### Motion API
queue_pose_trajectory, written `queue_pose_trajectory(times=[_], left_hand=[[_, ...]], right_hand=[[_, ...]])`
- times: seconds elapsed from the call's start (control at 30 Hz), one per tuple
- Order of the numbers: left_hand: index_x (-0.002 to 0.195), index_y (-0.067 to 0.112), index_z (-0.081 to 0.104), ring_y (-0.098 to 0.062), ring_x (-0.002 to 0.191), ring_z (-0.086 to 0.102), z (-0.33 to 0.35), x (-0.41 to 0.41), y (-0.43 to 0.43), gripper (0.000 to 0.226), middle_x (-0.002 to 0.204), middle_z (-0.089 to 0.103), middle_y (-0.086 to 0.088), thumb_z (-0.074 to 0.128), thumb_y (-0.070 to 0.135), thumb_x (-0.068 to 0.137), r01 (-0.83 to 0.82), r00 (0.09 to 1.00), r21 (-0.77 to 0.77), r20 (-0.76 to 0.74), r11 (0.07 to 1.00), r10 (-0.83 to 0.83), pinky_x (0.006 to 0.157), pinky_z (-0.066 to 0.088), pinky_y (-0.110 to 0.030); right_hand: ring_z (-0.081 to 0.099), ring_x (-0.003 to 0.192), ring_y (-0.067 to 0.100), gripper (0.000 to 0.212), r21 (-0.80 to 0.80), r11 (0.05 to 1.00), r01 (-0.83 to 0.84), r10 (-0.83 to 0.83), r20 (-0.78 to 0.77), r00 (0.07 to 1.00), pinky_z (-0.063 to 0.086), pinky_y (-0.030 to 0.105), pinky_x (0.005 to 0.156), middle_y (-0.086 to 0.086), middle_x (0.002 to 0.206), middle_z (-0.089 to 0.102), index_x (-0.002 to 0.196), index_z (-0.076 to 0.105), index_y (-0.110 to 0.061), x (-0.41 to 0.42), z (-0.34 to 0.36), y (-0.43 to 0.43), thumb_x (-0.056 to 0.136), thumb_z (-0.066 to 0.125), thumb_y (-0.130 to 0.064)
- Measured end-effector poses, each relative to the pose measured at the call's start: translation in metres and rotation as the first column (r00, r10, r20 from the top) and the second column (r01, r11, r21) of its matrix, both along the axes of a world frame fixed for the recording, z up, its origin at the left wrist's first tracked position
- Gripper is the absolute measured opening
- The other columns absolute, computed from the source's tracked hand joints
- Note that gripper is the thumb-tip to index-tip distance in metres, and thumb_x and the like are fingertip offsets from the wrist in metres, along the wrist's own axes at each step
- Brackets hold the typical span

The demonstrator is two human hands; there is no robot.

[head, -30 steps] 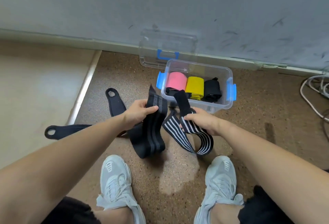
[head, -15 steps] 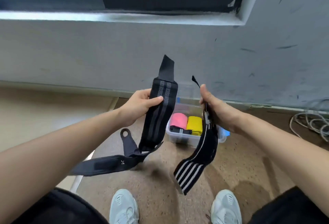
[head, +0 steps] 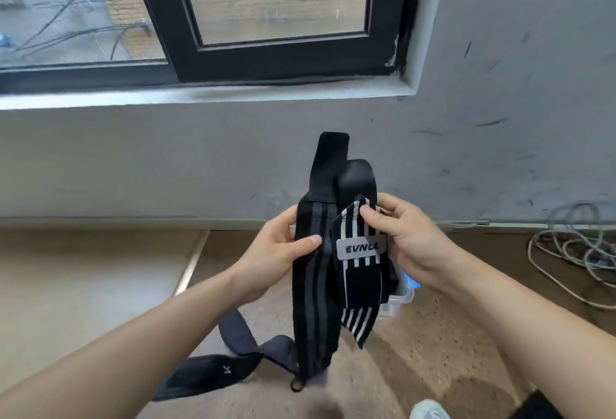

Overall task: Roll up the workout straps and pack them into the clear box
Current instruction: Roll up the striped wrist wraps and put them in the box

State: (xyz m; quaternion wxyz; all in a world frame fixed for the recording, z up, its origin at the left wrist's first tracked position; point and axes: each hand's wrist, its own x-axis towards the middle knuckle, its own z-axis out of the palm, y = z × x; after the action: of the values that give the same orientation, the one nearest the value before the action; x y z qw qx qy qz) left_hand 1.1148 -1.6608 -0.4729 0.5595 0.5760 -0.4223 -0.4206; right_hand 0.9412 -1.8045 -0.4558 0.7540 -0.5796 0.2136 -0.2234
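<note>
The hanging straps (head: 313, 302) screen the clear box (head: 398, 302), leaving only its right corner exposed. Coiled cables (head: 566, 252) crowd the floor to its right, and bare floor (head: 416, 358) lies in front.

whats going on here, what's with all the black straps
A person holds two workout straps up side by side. The left hand grips the grey-striped strap, and the right hand pinches the top of the white-striped strap. Neither is rolled yet. The clear box sits on the floor behind them, mostly hidden. Another dark strap trails low to the left.
</note>
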Motion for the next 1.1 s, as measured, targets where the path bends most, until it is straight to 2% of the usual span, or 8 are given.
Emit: queue_pose_trajectory(times=[0.13, 0.37, 0.53, 0.67, 0.73, 0.87, 1.03, 1.1], left_hand=[[0.138, 0.017, 0.058, -0.023, 0.117, 0.070, -0.002, 0.000, -0.005, 0.044, 0.125, 0.074, -0.007, 0.054, -0.007, 0.101, 0.036, 0.998, 0.016, 0.042, 0.999, -0.037, 0.097, 0.057, -0.034], [0.140, 0.015, 0.057, -0.020, 0.114, 0.071, -0.005, 0.000, -0.014, 0.039, 0.124, 0.073, -0.005, 0.058, 0.002, 0.103, 0.067, 0.996, 0.041, 0.054, 0.997, -0.070, 0.094, 0.056, -0.029], [0.113, 0.020, 0.071, -0.008, 0.102, 0.072, -0.022, 0.001, -0.014, 0.023, 0.106, 0.078, 0.010, 0.058, 0.004, 0.103, 0.104, 0.970, 0.229, 0.193, 0.968, -0.150, 0.085, 0.056, -0.022], [0.120, 0.021, 0.070, -0.014, 0.102, 0.074, -0.026, 0.005, -0.011, 0.024, 0.110, 0.079, 0.004, 0.052, 0.013, 0.108, 0.122, 0.957, 0.320, 0.211, 0.940, -0.197, 0.086, 0.059, -0.029], [0.124, 0.018, 0.070, -0.022, 0.109, 0.073, -0.027, 0.005, -0.013, 0.025, 0.116, 0.078, -0.002, 0.051, 0.015, 0.108, 0.088, 0.964, 0.290, 0.217, 0.953, -0.155, 0.094, 0.059, -0.038], [0.126, 0.013, 0.067, -0.008, 0.102, 0.071, -0.015, -0.003, -0.022, 0.024, 0.112, 0.076, 0.002, 0.051, 0.015, 0.108, 0.013, 0.990, 0.170, 0.134, 0.985, -0.036, 0.085, 0.054, -0.022], [0.134, 0.024, 0.062, -0.008, 0.117, 0.068, 0.013, -0.011, -0.033, 0.028, 0.124, 0.074, 0.008, 0.051, 0.019, 0.108, 0.008, 1.000, 0.014, 0.025, 1.000, -0.008, 0.095, 0.054, -0.026], [0.134, 0.018, 0.062, -0.010, 0.117, 0.069, 0.020, -0.014, -0.036, 0.029, 0.125, 0.074, 0.004, 0.051, 0.014, 0.108, -0.002, 1.000, -0.047, 0.010, 0.999, 0.003, 0.092, 0.055, -0.024]], right_hand=[[0.069, 0.100, 0.028, 0.024, 0.054, 0.998, 0.012, -0.010, -0.052, 0.999, 0.055, 0.049, 0.091, 0.013, 0.111, 0.072, 0.120, 0.068, -0.008, 0.003, -0.009, -0.007, 0.101, 0.057, -0.017], [0.073, 0.078, 0.017, 0.015, -0.003, 0.984, 0.180, -0.180, -0.025, 0.983, 0.059, 0.029, 0.067, 0.006, 0.091, 0.076, 0.108, 0.069, -0.005, 0.011, -0.005, -0.013, 0.101, 0.057, -0.009], [0.073, 0.077, 0.016, 0.017, -0.035, 0.968, 0.248, -0.247, 0.021, 0.969, 0.059, 0.028, 0.067, 0.007, 0.091, 0.075, 0.113, 0.067, 0.000, 0.013, 0.009, -0.023, 0.101, 0.057, -0.007], [0.073, 0.079, 0.014, 0.012, -0.042, 0.952, 0.302, -0.300, 0.051, 0.953, 0.058, 0.027, 0.067, 0.003, 0.089, 0.076, 0.103, 0.069, -0.008, 0.010, 0.017, -0.032, 0.100, 0.057, -0.007], [0.074, 0.079, 0.014, 0.012, -0.033, 0.946, 0.321, -0.319, 0.064, 0.946, 0.058, 0.027, 0.066, 0.003, 0.089, 0.076, 0.103, 0.069, -0.008, 0.009, 0.019, -0.036, 0.101, 0.057, -0.008], [0.073, 0.075, 0.012, 0.012, -0.015, 0.955, 0.297, -0.296, 0.061, 0.953, 0.058, 0.025, 0.063, 0.001, 0.085, 0.077, 0.102, 0.068, -0.010, 0.007, 0.018, -0.040, 0.101, 0.056, -0.008], [0.074, 0.082, 0.016, 0.015, -0.063, 0.973, 0.220, -0.218, 0.038, 0.975, 0.059, 0.028, 0.070, 0.003, 0.091, 0.077, 0.104, 0.070, -0.012, 0.008, 0.008, -0.036, 0.100, 0.057, -0.007], [0.074, 0.083, 0.018, 0.014, -0.058, 0.979, 0.197, -0.195, 0.038, 0.980, 0.059, 0.029, 0.070, 0.005, 0.093, 0.077, 0.105, 0.070, -0.011, 0.009, 0.006, -0.033, 0.100, 0.057, -0.007]])
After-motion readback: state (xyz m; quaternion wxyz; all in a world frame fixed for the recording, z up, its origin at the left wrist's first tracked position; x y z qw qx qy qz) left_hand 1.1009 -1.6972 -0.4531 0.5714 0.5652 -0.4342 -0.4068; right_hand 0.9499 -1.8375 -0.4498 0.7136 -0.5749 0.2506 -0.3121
